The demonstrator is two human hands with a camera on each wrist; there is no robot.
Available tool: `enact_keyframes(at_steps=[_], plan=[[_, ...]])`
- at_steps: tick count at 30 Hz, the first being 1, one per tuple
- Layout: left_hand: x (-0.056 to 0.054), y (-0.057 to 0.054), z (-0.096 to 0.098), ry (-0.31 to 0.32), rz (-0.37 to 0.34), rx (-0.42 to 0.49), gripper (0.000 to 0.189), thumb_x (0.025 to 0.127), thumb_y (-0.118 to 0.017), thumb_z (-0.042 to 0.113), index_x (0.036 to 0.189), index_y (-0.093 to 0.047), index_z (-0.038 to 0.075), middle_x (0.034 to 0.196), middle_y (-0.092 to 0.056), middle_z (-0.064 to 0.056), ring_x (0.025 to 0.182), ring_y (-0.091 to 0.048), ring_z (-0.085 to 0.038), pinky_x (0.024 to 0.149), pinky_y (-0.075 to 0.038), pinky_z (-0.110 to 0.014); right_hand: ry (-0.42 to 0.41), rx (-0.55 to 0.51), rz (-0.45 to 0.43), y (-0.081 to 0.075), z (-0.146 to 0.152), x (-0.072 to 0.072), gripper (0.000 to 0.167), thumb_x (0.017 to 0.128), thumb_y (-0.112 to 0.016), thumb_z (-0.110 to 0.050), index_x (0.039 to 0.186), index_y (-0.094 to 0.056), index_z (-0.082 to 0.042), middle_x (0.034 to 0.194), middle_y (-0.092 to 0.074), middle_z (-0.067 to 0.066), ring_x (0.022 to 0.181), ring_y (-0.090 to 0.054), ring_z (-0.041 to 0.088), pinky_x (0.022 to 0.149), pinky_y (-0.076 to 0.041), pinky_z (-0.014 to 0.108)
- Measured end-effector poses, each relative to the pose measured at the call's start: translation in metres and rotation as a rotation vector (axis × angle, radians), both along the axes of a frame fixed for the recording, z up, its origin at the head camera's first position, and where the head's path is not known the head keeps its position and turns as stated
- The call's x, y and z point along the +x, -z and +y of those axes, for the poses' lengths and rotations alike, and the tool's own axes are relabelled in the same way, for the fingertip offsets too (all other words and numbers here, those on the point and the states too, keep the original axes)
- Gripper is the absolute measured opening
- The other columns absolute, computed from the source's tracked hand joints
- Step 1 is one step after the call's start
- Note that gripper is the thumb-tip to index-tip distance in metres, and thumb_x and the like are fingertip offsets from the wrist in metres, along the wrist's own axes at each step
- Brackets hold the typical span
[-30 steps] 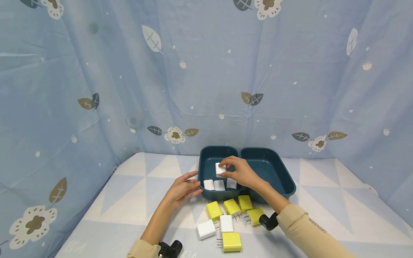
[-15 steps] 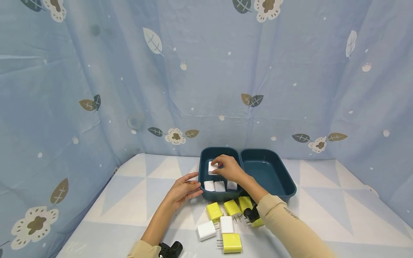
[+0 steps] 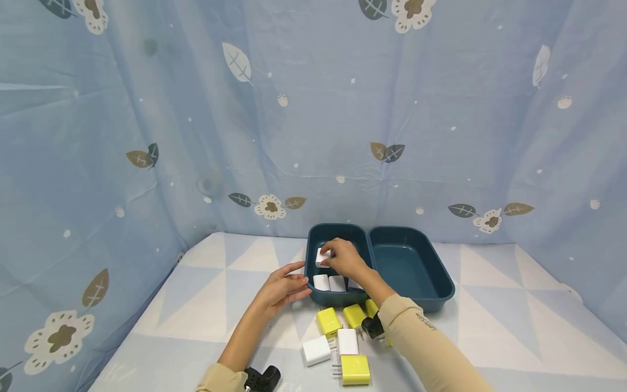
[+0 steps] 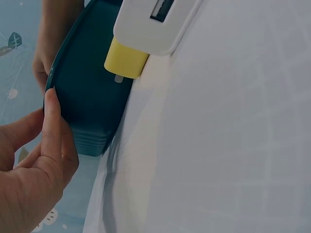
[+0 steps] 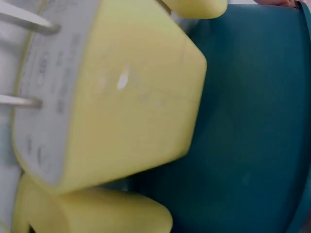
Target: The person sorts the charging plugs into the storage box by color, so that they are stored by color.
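Note:
My right hand (image 3: 345,259) pinches a white USB wall charger (image 3: 322,257) between thumb and fingers, over the back part of the left compartment of a dark teal two-compartment box (image 3: 411,302). Along that compartment's front stand white chargers (image 3: 321,282) in a row, the rightmost partly hidden behind my right wrist. My left hand (image 3: 279,290) holds the box at its left front corner. In the left wrist view its thumb and fingers (image 4: 51,121) meet the rim of the box (image 4: 92,97). The right wrist view shows neither my right hand nor the held charger.
Before the box lie several yellow chargers (image 3: 355,369) and white chargers (image 3: 317,350), some with prongs showing. My right forearm covers part of this group. A yellow charger (image 5: 136,97) fills much of the right wrist view. A patterned curtain (image 3: 313,109) hangs behind the table.
My right hand has moved left with the white charger, then slightly down within the left compartment. The left hand keeps its place at the box's corner.

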State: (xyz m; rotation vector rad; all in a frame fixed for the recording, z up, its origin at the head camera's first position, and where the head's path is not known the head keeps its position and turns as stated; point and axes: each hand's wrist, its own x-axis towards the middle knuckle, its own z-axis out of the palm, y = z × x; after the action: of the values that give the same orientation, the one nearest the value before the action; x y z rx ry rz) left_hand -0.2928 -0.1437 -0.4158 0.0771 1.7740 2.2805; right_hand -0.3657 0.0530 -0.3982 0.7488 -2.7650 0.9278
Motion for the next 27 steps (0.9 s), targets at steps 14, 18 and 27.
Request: enact_keyframes(at_steps=[14, 18, 27], plan=[[0.001, -0.001, 0.002, 0.012, 0.001, 0.012, 0.058, 0.094, -0.056, -0.010, 0.148, -0.036, -0.006, 0.098, -0.055, -0.012, 0.082, -0.066, -0.016, 0.082, -0.061, -0.033, -0.072, -0.075, 0.016, -0.001, 0.010, 0.015, 0.019, 0.093, -0.068, -0.004, 0.112, -0.071, -0.002, 0.111, -0.065, 0.010, 0.096, -0.065, 0.027, 0.076, -0.060, 0.037], [0.001, 0.000, 0.002, 0.014, -0.005, 0.010, 0.058, 0.094, -0.057, -0.009, 0.149, -0.036, -0.006, 0.101, -0.056, -0.013, 0.082, -0.066, -0.017, 0.083, -0.061, -0.033, -0.133, -0.109, 0.051, -0.008, 0.014, 0.025, 0.021, 0.092, -0.069, -0.005, 0.113, -0.070, -0.002, 0.111, -0.064, 0.010, 0.094, -0.064, 0.026, 0.074, -0.059, 0.035], [0.001, 0.000, 0.001, 0.006, 0.002, 0.014, 0.057, 0.094, -0.057, -0.009, 0.148, -0.037, -0.006, 0.104, -0.057, -0.016, 0.082, -0.067, -0.016, 0.082, -0.061, -0.033, -0.276, -0.146, 0.120, -0.022, 0.020, 0.062, 0.022, 0.092, -0.072, -0.012, 0.114, -0.071, -0.010, 0.107, -0.065, 0.004, 0.085, -0.059, 0.013, 0.069, -0.057, 0.023]])
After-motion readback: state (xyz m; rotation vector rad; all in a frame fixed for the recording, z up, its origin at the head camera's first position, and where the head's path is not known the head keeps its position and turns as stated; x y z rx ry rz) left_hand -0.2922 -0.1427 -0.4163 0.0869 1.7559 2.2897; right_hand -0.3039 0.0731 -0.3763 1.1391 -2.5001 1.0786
